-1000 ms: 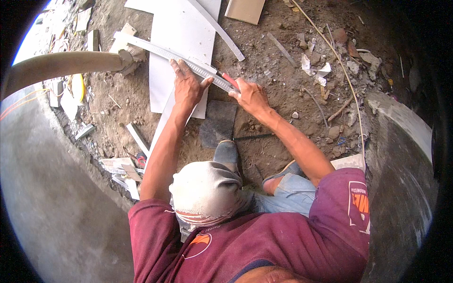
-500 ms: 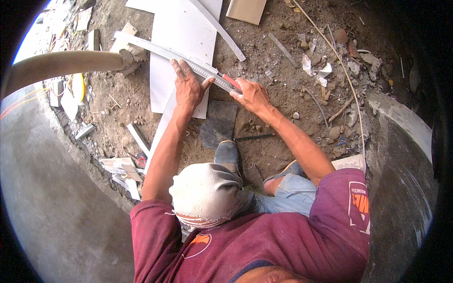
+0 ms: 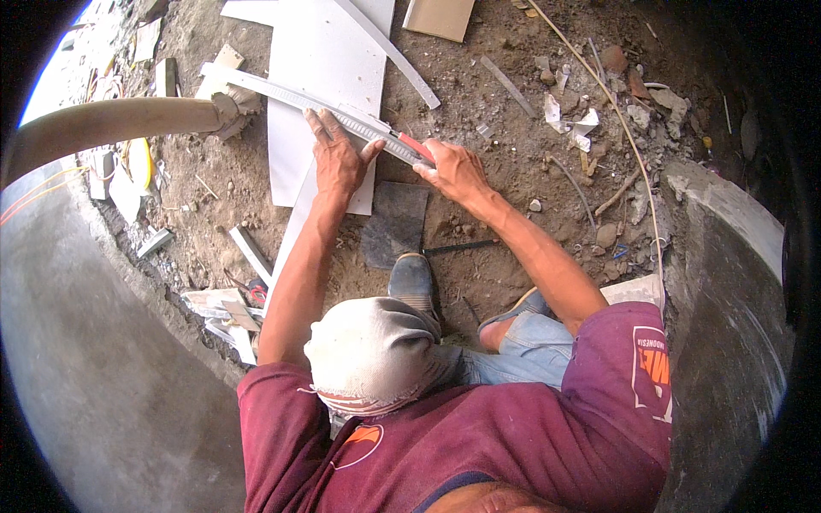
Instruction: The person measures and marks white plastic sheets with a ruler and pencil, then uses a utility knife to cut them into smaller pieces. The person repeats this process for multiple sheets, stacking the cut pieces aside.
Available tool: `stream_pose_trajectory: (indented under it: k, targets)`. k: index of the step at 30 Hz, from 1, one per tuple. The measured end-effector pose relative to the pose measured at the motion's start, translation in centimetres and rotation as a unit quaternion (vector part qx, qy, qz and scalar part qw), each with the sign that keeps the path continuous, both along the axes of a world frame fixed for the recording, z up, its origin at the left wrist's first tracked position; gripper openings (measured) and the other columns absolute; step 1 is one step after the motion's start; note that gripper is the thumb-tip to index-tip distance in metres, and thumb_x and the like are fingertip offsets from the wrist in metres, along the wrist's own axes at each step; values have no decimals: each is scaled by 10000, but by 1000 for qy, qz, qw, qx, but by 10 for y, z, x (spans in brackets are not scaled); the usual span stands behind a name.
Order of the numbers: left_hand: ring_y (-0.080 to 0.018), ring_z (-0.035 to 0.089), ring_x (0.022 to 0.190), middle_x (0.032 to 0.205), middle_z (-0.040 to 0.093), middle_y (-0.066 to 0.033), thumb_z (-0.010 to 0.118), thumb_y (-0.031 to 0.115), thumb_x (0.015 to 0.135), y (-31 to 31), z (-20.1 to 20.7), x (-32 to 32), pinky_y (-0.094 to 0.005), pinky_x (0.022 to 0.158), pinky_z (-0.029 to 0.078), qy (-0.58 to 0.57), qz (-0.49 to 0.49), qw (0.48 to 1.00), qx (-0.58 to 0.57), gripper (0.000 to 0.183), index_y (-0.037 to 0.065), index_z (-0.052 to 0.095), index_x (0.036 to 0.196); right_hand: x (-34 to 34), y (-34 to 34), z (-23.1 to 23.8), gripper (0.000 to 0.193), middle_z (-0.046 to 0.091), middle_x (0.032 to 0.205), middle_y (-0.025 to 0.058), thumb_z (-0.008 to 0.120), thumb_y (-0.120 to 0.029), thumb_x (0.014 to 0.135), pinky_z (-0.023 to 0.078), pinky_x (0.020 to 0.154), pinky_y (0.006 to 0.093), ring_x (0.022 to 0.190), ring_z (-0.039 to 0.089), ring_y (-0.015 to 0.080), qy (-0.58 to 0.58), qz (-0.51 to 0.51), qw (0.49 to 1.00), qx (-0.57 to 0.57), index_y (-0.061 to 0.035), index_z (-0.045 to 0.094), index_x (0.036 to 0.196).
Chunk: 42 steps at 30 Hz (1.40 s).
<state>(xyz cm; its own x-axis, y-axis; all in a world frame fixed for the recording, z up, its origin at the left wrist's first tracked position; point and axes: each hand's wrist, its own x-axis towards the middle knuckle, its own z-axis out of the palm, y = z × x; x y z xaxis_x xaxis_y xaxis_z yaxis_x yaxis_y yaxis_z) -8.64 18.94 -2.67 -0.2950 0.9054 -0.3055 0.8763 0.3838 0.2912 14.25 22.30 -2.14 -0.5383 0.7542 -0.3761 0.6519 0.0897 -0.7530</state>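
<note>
A long, light metal strip with a row of slots (image 3: 278,92) lies slantwise across a white sheet (image 3: 329,51). My left hand (image 3: 340,162) rests flat against the strip's near edge, its fingers stretched out and the thumb spread to the right. Near the strip's right end, my right hand (image 3: 457,173) is closed around a red-handled cutter knife (image 3: 416,147). The knife lies along the strip, its dark front end pointing up and left. My right palm hides the rest of the handle.
A thick tan hose or post (image 3: 128,124) reaches in from the left. Beyond the sheet lie a narrow white strip (image 3: 389,51) and a tan board (image 3: 439,17). A dark flat piece (image 3: 398,222) lies by my shoe (image 3: 412,278). Rubble (image 3: 667,111) and a concrete edge (image 3: 727,205) are at right.
The whole view shifts slightly. Both hands, the strip and the knife keep nearly the same places relative to each other.
</note>
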Motion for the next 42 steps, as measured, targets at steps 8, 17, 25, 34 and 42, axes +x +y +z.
stream_pose_trajectory:
  k: [8, 17, 25, 34, 42]
  targets:
    - [-605, 429, 1240, 1553, 0, -411, 765, 577, 778, -3, -6, -2, -527, 1056, 420, 2, -12, 1000, 25, 1220, -121, 89, 1516, 0, -3, -4, 346, 654, 913, 202, 706, -296, 884, 505, 730, 511, 869, 650, 422, 1, 1, 1000, 19, -33, 561, 1055]
    - [-601, 428, 1245, 1549, -15, -419, 760, 589, 777, -3, -7, -2, -516, 1066, 416, 1, -16, 1000, 24, 1234, -118, 73, 1520, 1, -2, -1, 354, 653, 909, 204, 702, -302, 891, 508, 729, 509, 860, 654, 417, -6, 10, 1000, 11, -21, 550, 1045]
    - [-608, 394, 1277, 1550, -13, -419, 763, 584, 776, -3, -6, -3, -511, 1086, 397, -13, -10, 1000, 21, 1232, -121, 77, 1519, 1, -2, -4, 367, 654, 908, 210, 703, -307, 888, 513, 727, 510, 854, 657, 417, 0, 8, 1000, 15, -20, 558, 1066]
    - [-598, 418, 1249, 1564, 3, -393, 774, 573, 770, -3, -3, 1, -523, 1062, 418, 4, -8, 1000, 22, 1228, -94, 75, 1527, 0, -2, -6, 364, 658, 912, 195, 708, -312, 881, 523, 728, 501, 855, 661, 406, -14, 12, 1000, 19, -27, 566, 1057]
    - [-607, 410, 1252, 1560, -6, -400, 747, 606, 777, -3, -2, 1, -523, 1064, 417, 6, -6, 1000, 12, 1231, -95, 69, 1527, 0, -2, -3, 360, 659, 919, 193, 701, -311, 885, 524, 732, 499, 861, 661, 402, -4, 5, 1000, 23, -27, 570, 1064]
